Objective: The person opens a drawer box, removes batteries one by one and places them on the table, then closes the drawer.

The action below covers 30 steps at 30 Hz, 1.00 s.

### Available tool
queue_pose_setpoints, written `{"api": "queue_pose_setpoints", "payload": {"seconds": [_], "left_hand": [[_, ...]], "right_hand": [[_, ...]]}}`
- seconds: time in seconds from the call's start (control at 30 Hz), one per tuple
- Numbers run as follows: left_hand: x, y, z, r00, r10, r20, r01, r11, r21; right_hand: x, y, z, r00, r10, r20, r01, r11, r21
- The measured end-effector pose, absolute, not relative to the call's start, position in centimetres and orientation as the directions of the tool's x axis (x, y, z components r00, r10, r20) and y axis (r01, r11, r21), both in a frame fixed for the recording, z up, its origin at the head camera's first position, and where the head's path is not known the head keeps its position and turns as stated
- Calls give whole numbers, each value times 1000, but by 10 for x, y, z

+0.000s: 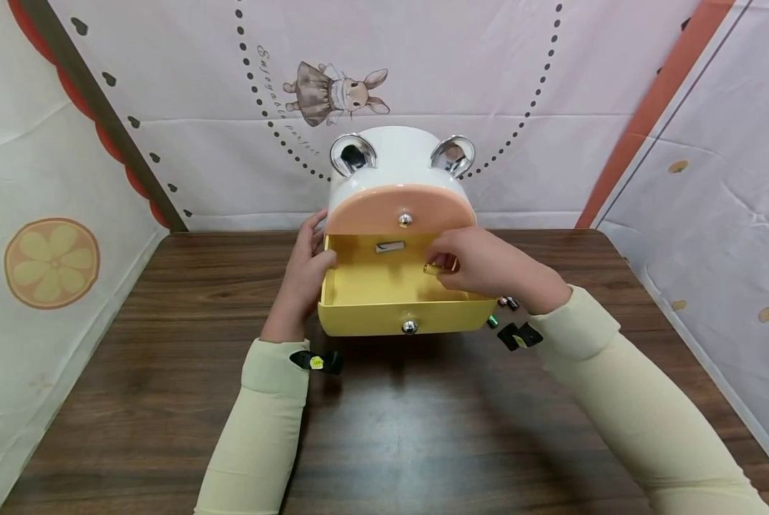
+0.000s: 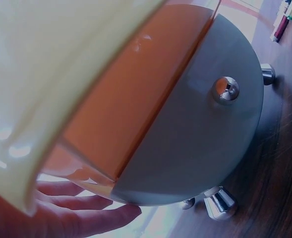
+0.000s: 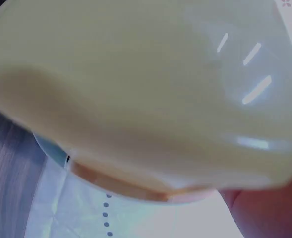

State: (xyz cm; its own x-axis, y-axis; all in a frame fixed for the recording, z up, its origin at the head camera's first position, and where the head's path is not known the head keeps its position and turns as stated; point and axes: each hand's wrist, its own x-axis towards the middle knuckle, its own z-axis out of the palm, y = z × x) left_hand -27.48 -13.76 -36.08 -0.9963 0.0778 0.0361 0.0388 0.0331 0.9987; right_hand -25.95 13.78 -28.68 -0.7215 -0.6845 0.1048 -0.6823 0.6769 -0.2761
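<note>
A small white cabinet (image 1: 397, 154) with silver ears stands on the table, its yellow drawer (image 1: 365, 320) pulled out. My left hand (image 1: 302, 275) holds the drawer's left side, thumb over the rim, fingers stretched along the outside. In the left wrist view those fingers (image 2: 93, 220) lie beside the cabinet. Inside the drawer, my right hand (image 1: 481, 261) pinches a small gold battery (image 1: 437, 270) above the floor. A white battery-like cylinder (image 1: 390, 247) lies toward the back. The drawer hides the right fingertips in the right wrist view.
Several coloured batteries lie on the table right of the drawer, among them a green one (image 1: 492, 321). An orange upper drawer (image 1: 384, 204) with a silver knob is above. Below, a grey-looking front (image 2: 185, 134) also has a knob. Printed cloth (image 1: 229, 172) hangs behind the table.
</note>
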Motion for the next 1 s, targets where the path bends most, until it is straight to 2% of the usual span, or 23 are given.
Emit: {"api": "queue_pose_setpoints", "payload": {"seconds": [0.23,0.53,0.73,1.0], "left_hand": [[-276,-138,-362,-996,74,45,48,37,998],[-277,-137,-363,-996,72,46,50,42,998],[-276,-137,-362,-997,65,37,40,45,998],[-275,-135,-362,-998,60,29,32,40,999]], "right_hand": [[-252,155,-280,-757,-644,109,-635,686,-355],[-248,172,-282,-771,-614,168,-623,674,-397],[-243,182,-282,-805,-565,178,-579,685,-442],[-233,200,-281,-813,-531,239,-573,656,-491]]}}
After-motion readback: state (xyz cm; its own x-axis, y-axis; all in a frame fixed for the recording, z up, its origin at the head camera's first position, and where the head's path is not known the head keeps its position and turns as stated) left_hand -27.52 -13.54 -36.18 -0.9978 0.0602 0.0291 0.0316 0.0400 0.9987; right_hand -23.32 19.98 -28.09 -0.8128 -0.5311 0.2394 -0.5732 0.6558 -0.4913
